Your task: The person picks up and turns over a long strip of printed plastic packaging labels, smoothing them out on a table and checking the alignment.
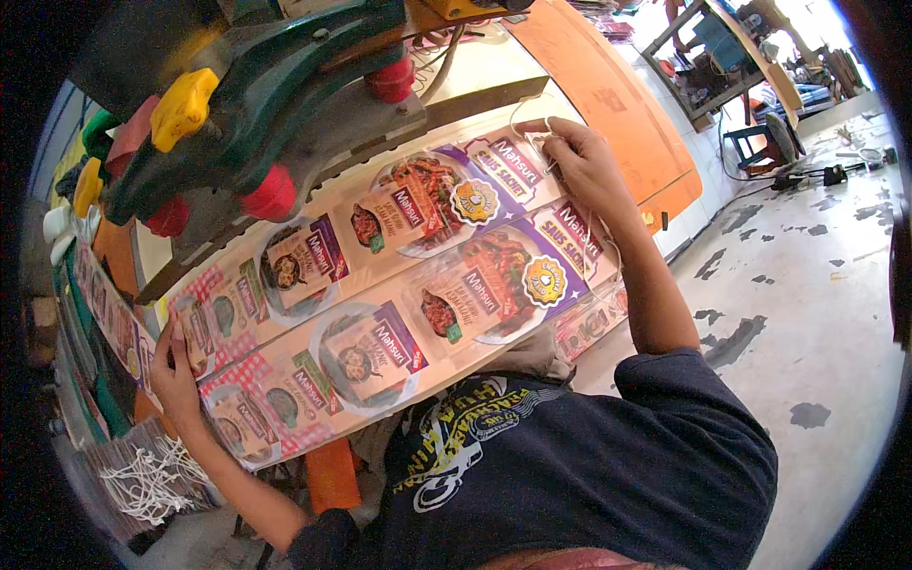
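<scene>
Two long printed panels with pictures of food and sauce packets lie side by side, slanting up to the right: an upper panel [370, 223] close to the machine and a lower panel [380, 347] nearer my body. My left hand [174, 375] is closed on the upper panel's left end. At its far right end, my right hand [578, 157] pinches the corner beside a thin white cord [518, 112]. Another cord hangs by the lower panel's right end. Part of a further printed panel [594, 325] shows underneath, mostly hidden.
A dark green machine [285, 104] with red and yellow knobs stands just beyond the panels. Behind it is an orange tabletop [608, 104]. A bundle of white cords [152, 480] lies at lower left, near another printed panel [109, 299]. Worn grey floor [769, 313] stretches right.
</scene>
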Tool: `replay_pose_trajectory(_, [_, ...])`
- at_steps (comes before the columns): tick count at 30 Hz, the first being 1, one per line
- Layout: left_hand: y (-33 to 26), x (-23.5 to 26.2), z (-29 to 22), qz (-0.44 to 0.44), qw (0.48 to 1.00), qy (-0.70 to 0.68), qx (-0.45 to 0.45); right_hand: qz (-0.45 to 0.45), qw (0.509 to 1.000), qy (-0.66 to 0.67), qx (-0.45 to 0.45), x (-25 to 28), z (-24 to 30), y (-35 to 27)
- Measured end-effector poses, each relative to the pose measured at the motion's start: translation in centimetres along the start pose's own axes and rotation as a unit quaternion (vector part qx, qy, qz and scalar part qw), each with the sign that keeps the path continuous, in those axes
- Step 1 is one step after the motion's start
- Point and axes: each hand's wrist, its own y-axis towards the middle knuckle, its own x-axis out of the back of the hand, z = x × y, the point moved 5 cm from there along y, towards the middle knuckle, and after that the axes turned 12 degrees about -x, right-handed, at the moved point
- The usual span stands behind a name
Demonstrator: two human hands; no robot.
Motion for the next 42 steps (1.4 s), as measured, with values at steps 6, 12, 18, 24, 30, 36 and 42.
replay_pose_trajectory(6, [0.3, -0.1, -0.7, -0.002, 1.0, 0.002, -0.007, -0.001, 0.978, 0.207, -0.01, 1.0, -4.2, 2.7])
replay_pose_trajectory(12, [0.1, -0.1, -0.3, 0.006, 1.0, -0.007, 0.01, 0.0, 0.856, 0.511, -0.076, 2.6, -4.9, 2.8])
replay_pose_trajectory(18, [0.1, -0.1, -1.0, 0.003, 0.999, -0.038, 0.036, 0.042, 0.818, 0.57, -0.066, 4.6, -5.2, 2.4])
replay_pose_trajectory(24, [0.4, -0.3, -1.7, -0.012, 0.998, -0.049, 0.041, -0.14, 0.985, -0.076, 0.068, 4.2, -2.8, 1.1])
replay_pose_trajectory(30, [0.1, -0.1, -0.6, -0.003, 0.998, -0.052, 0.035, -0.088, 0.976, -0.195, -0.043, 3.2, -1.7, 0.4])
replay_pose_trajectory(36, [0.0, -0.1, 0.1, -0.001, 1.0, -0.003, 0.006, -0.156, 0.966, -0.177, 0.11, 3.3, 1.1, -0.4])
replay_pose_trajectory(42, [0.0, 0.1, -1.2, 0.01, 0.997, -0.017, 0.075, -0.07, 0.969, -0.142, 0.191, 2.2, 1.8, 0.7])
